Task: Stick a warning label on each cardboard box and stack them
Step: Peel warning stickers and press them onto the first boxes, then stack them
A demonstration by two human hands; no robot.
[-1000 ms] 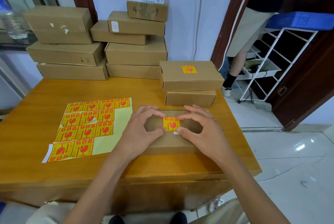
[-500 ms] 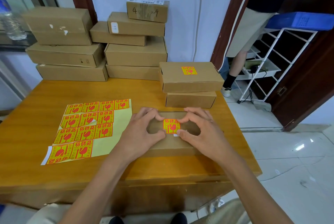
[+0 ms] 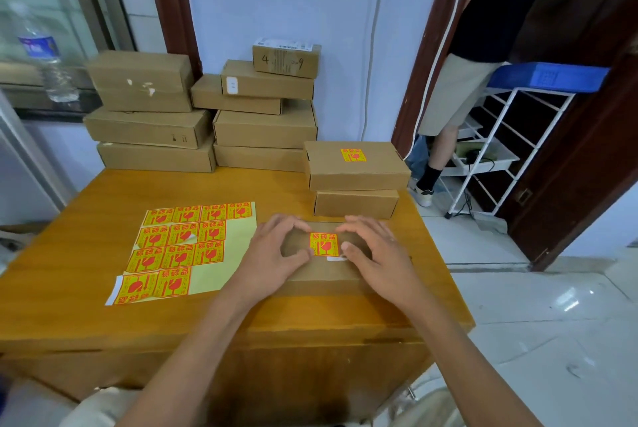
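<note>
Wooden desk [image 3: 103, 219] is carrying our cardboard box [image 3: 324, 271] near its front right edge. We are pressing the warning label [image 3: 324, 244] flat on its lid, left hand [image 3: 272, 254] and right hand [image 3: 376, 254] both spread in an open grip, fingertips touching the label's sides. Beside the box, toward the left edge, the sticker sheet [image 3: 193, 247] is lying.

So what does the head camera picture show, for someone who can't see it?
Two hands, left hand and right hand, press a red-and-yellow warning label onto a cardboard box on a wooden table. A label sheet lies to the left; a labelled box tops a two-box stack behind, with plain boxes by the wall.
</note>
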